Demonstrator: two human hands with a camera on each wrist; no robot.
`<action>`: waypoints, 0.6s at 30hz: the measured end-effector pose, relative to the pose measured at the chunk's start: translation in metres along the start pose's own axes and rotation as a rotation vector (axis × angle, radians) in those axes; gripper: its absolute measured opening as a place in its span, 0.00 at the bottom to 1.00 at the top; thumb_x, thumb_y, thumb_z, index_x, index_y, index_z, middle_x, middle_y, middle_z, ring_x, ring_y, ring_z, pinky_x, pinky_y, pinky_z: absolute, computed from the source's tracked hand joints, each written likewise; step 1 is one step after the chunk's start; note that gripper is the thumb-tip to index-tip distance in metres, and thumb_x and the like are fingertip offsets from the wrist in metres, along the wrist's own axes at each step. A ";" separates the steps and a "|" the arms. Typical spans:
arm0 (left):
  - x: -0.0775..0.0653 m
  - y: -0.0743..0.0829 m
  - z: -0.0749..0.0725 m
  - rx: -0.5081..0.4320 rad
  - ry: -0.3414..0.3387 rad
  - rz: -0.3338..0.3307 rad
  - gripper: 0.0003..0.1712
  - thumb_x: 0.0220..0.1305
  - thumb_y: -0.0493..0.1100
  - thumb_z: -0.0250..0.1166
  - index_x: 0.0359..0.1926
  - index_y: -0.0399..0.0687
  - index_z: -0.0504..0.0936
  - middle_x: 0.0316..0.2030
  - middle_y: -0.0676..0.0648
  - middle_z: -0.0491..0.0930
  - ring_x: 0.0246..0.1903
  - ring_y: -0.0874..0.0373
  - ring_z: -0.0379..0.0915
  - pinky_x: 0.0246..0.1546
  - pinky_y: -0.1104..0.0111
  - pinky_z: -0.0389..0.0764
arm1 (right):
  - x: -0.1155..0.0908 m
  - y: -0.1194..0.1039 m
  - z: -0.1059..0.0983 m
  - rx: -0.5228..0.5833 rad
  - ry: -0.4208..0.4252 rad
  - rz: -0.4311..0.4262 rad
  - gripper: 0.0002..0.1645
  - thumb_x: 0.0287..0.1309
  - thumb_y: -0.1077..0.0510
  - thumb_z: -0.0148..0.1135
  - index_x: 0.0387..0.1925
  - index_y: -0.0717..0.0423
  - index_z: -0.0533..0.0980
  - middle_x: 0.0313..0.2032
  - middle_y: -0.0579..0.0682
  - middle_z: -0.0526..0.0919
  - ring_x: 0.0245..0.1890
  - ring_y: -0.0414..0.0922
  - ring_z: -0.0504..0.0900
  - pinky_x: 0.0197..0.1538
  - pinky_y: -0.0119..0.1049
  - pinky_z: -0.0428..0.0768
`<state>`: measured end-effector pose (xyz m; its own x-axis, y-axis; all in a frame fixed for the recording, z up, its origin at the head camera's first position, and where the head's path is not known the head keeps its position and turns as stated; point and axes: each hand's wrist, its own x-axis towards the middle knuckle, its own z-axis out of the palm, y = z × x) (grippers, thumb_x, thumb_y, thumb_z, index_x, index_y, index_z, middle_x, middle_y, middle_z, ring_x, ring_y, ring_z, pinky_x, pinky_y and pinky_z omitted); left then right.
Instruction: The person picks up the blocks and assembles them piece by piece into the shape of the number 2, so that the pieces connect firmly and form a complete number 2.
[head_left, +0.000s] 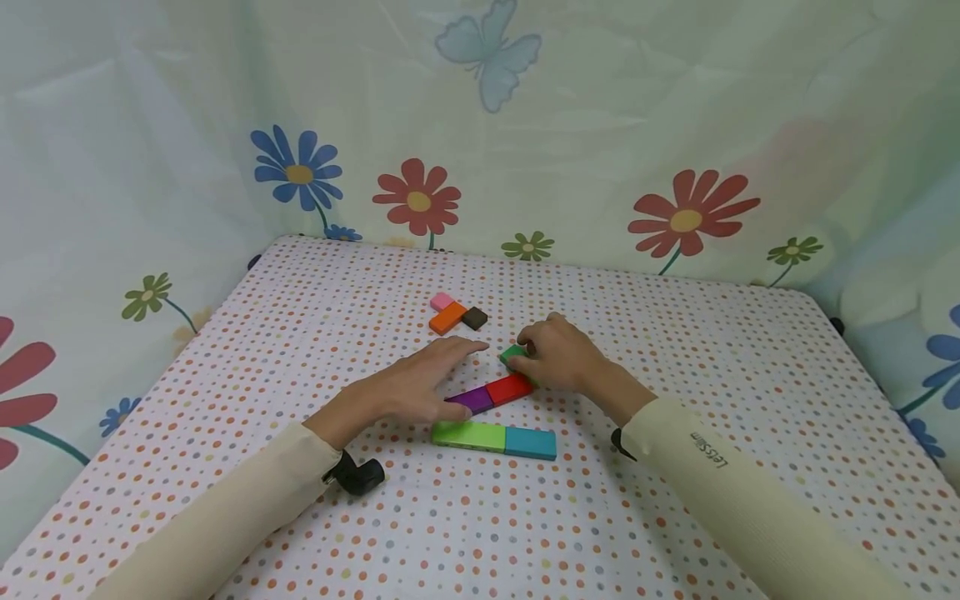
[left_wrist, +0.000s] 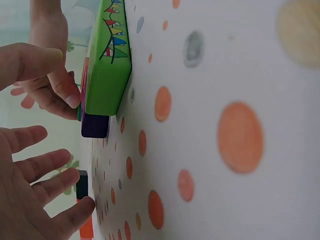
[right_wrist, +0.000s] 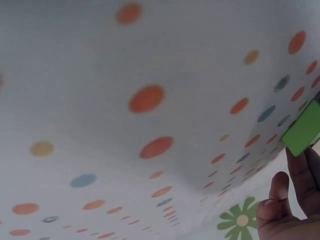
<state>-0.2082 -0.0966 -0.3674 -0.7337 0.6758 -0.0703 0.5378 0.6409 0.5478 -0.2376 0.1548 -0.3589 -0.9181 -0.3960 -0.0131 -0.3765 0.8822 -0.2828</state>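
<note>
My right hand [head_left: 561, 357] pinches a small green block [head_left: 513, 355] between thumb and fingers, just behind a red block [head_left: 509, 388]. That red block meets a purple block [head_left: 474, 400] end to end in a slanted row. My left hand [head_left: 416, 385] has its fingers spread, its thumb overlapping the purple block in the head view. In the left wrist view those fingers [left_wrist: 52, 187] hold nothing. Nearer me, a lime green block [head_left: 468, 436] and a teal block [head_left: 530, 443] lie end to end. Colourful bunting decorates the lime block's side in the left wrist view.
Farther back, an orange block [head_left: 448, 317] lies between a pink block [head_left: 442, 302] and a dark brown block [head_left: 474, 318]. A dotted cloth covers the table [head_left: 712, 358]. Behind it hangs a curtain [head_left: 585, 142] printed with flowers and a butterfly.
</note>
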 end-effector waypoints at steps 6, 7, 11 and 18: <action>0.000 0.000 -0.002 0.015 0.000 -0.021 0.50 0.60 0.58 0.67 0.79 0.65 0.53 0.76 0.55 0.56 0.73 0.57 0.52 0.72 0.50 0.59 | 0.005 -0.006 -0.001 -0.005 -0.037 0.041 0.25 0.60 0.45 0.70 0.49 0.61 0.85 0.35 0.50 0.84 0.42 0.48 0.73 0.38 0.38 0.75; 0.000 0.000 -0.002 0.015 -0.001 -0.024 0.50 0.60 0.58 0.67 0.79 0.66 0.53 0.76 0.55 0.56 0.73 0.57 0.52 0.72 0.50 0.59 | 0.006 -0.007 -0.001 -0.003 -0.042 0.047 0.25 0.60 0.45 0.69 0.48 0.61 0.85 0.35 0.50 0.84 0.42 0.48 0.73 0.37 0.37 0.74; 0.001 0.001 -0.003 0.006 -0.004 -0.027 0.50 0.60 0.58 0.68 0.79 0.66 0.53 0.76 0.56 0.55 0.74 0.57 0.52 0.72 0.49 0.59 | 0.008 -0.008 0.000 0.006 -0.059 0.061 0.23 0.61 0.47 0.69 0.48 0.61 0.85 0.36 0.51 0.83 0.43 0.48 0.73 0.38 0.37 0.75; 0.001 0.000 -0.002 -0.009 -0.011 -0.026 0.50 0.60 0.57 0.68 0.79 0.67 0.53 0.76 0.56 0.56 0.74 0.58 0.52 0.72 0.49 0.60 | 0.010 -0.006 -0.001 0.046 -0.062 0.032 0.19 0.65 0.51 0.66 0.49 0.61 0.85 0.37 0.51 0.85 0.43 0.48 0.74 0.38 0.36 0.77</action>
<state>-0.2104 -0.0967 -0.3661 -0.7427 0.6630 -0.0939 0.5149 0.6552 0.5528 -0.2446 0.1460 -0.3561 -0.9198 -0.3838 -0.0820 -0.3394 0.8827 -0.3250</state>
